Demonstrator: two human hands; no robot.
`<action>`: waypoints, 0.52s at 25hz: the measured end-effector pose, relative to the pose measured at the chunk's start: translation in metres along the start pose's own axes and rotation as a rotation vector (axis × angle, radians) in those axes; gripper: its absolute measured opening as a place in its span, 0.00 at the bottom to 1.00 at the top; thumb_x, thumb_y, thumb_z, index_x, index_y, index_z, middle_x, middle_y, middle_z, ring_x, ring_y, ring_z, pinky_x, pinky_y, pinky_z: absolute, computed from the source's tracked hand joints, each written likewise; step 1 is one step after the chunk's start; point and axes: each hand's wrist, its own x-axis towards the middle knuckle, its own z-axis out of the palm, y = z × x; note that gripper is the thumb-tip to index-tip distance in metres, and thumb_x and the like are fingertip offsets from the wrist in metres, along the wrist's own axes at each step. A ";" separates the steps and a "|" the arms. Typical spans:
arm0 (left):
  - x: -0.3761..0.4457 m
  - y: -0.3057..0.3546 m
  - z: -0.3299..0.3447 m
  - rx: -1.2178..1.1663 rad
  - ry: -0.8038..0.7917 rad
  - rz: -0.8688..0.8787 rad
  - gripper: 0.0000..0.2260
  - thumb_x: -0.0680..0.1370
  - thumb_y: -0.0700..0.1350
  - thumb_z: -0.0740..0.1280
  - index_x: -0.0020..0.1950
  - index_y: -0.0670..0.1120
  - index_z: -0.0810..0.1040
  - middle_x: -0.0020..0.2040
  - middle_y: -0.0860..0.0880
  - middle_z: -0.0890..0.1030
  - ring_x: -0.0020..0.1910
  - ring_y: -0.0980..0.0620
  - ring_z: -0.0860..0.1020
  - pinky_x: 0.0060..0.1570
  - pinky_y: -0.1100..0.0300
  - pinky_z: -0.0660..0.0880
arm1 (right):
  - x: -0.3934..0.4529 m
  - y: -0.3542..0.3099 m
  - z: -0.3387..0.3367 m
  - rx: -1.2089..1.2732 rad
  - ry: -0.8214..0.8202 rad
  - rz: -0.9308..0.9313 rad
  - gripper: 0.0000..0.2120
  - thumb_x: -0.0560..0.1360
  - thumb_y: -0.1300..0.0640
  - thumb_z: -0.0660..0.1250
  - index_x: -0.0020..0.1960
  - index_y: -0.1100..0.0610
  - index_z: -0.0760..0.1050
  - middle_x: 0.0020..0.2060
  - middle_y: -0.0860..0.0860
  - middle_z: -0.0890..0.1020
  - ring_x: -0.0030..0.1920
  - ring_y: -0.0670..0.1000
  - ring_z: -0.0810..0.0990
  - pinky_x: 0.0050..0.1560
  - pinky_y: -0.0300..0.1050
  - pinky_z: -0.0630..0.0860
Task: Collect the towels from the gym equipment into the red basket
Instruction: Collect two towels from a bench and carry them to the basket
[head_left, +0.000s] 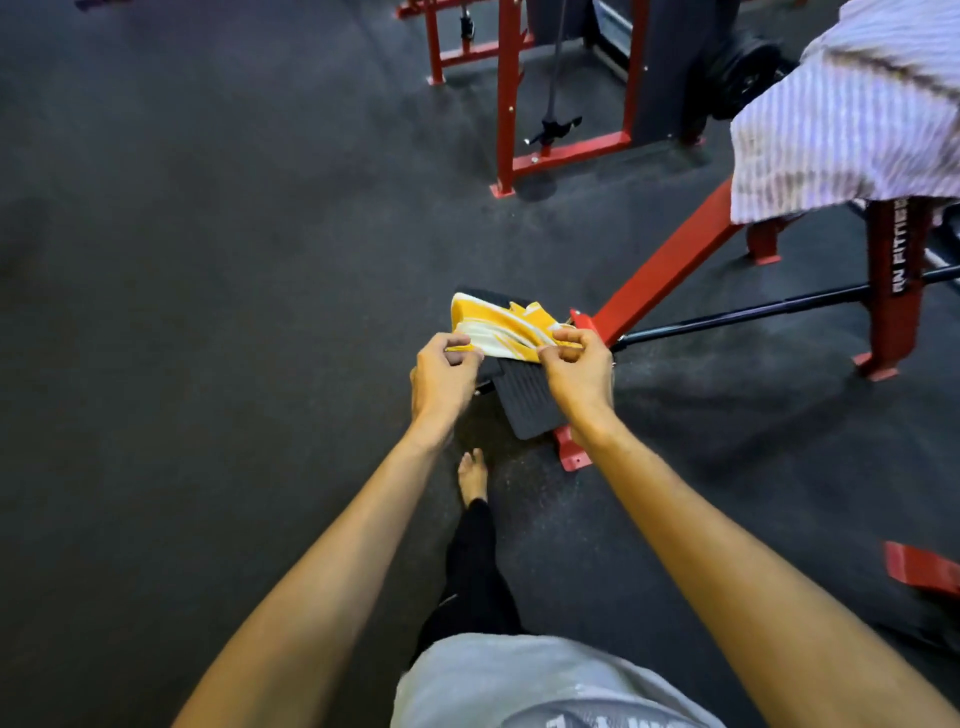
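A yellow and white towel (501, 327) lies bunched over the top of a black ribbed footplate (527, 400) on a red machine. My left hand (444, 376) pinches the towel's near left edge. My right hand (579, 371) pinches its near right edge. A second towel (852, 119), white with thin purple stripes, hangs draped over red equipment at the upper right. No red basket is in view.
Red steel frames (511, 104) stand at the back on the dark rubber floor (208, 260). A red beam (665, 270) and a black bar (779, 312) run rightwards from the footplate. My bare foot (472, 475) stands just before the plate.
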 end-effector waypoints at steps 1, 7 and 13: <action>0.037 -0.001 0.011 0.000 -0.011 -0.009 0.09 0.78 0.50 0.74 0.57 0.52 0.83 0.43 0.55 0.86 0.48 0.54 0.85 0.55 0.49 0.83 | 0.028 0.000 0.016 -0.013 0.005 0.027 0.10 0.77 0.56 0.74 0.58 0.50 0.81 0.41 0.40 0.83 0.51 0.50 0.85 0.57 0.49 0.80; 0.223 0.005 0.066 0.126 -0.172 -0.157 0.09 0.79 0.48 0.73 0.59 0.51 0.83 0.46 0.53 0.86 0.54 0.50 0.83 0.50 0.59 0.74 | 0.162 -0.018 0.094 -0.149 0.047 0.238 0.10 0.78 0.53 0.73 0.59 0.47 0.79 0.46 0.44 0.86 0.55 0.53 0.85 0.52 0.45 0.75; 0.355 -0.009 0.119 0.379 -0.343 -0.193 0.10 0.80 0.50 0.71 0.61 0.53 0.81 0.53 0.53 0.87 0.59 0.47 0.82 0.61 0.52 0.78 | 0.256 -0.010 0.159 -0.249 0.019 0.385 0.14 0.79 0.54 0.72 0.64 0.49 0.78 0.48 0.45 0.87 0.56 0.53 0.85 0.55 0.48 0.78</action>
